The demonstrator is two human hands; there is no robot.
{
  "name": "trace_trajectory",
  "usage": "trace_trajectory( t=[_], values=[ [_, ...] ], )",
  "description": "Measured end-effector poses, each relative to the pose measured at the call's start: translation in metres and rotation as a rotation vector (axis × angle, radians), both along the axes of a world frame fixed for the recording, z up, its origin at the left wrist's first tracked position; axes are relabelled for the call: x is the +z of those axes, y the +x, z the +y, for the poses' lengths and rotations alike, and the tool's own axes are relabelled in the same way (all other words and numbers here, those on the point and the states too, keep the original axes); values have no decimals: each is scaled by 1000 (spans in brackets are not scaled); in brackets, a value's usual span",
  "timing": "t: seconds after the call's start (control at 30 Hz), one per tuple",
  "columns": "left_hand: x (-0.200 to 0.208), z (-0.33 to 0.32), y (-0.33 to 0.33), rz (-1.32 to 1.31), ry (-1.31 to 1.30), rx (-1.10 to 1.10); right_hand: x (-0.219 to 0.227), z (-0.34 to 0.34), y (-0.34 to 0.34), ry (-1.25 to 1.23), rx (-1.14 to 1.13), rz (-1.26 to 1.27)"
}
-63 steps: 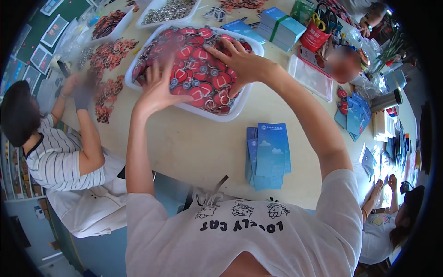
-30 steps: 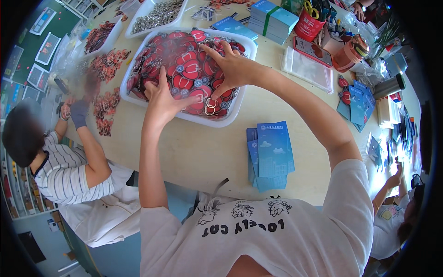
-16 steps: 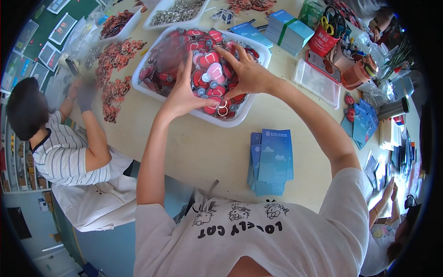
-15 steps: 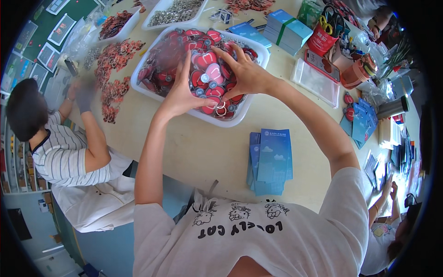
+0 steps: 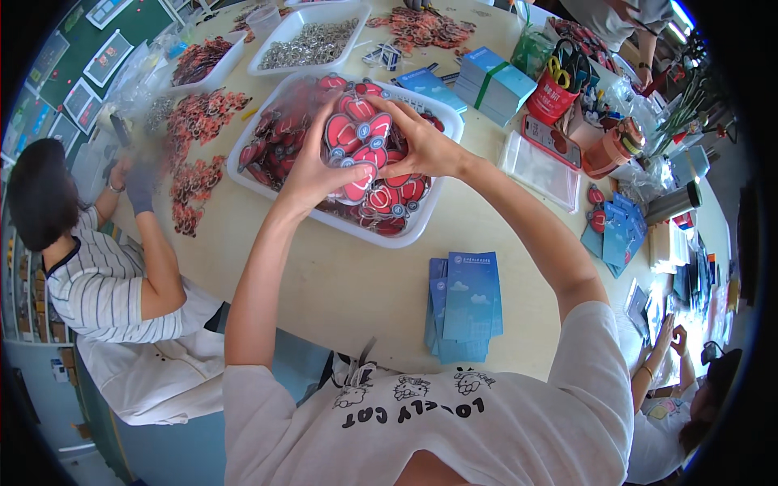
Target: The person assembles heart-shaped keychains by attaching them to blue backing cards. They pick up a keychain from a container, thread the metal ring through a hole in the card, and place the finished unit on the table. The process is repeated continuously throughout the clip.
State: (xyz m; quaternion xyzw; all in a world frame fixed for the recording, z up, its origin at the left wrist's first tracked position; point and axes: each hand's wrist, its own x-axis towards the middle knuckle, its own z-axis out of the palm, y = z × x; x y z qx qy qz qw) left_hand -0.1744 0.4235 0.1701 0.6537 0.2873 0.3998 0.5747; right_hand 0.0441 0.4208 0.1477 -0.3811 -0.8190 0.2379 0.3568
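Observation:
A white plastic bin (image 5: pixel 379 233) full of red, heart-like or oval keychains (image 5: pixel 387 198) with round blue-and-white badges sits ahead of me. Above the heap, my left hand (image 5: pixel 318 166) and my right hand (image 5: pixel 423 144) curve toward each other. Between them they clasp a bunch of keychains (image 5: pixel 344 131), pressing it from both sides. My left thumb lies across the front of the bunch and my right thumb comes close to it. The far fingers are partly hidden behind the bunch.
Stacked blue cards (image 5: pixel 472 296) lie nearer me. Beyond the bin are a tray of metal rings (image 5: pixel 312 44) and banded blue cards (image 5: pixel 494 77). At right are a phone (image 5: pixel 551 139) and an orange bottle (image 5: pixel 612 150). A person in stripes (image 5: pixel 113 275) works at left.
My hands have drawn closer together and gathered a bunch of keychains up from the heap. The view has shifted slightly, so the table and cards appear lower.

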Motion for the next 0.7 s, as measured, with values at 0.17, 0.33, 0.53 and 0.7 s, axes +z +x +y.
trace_trajectory(
  t=[0.17,0.33,0.53,0.7],
  values=[
    [16,6,4,-35,-19,15,9,9,2,-126,40,200],
    [37,15,9,-68,-13,15,33,22,8,-77,62,244],
    [63,5,30,-104,16,-49,66,3,32,22,-21,217],
    [68,-23,86,-236,130,-226,82,-51,82,48,-85,224]
  ],
)
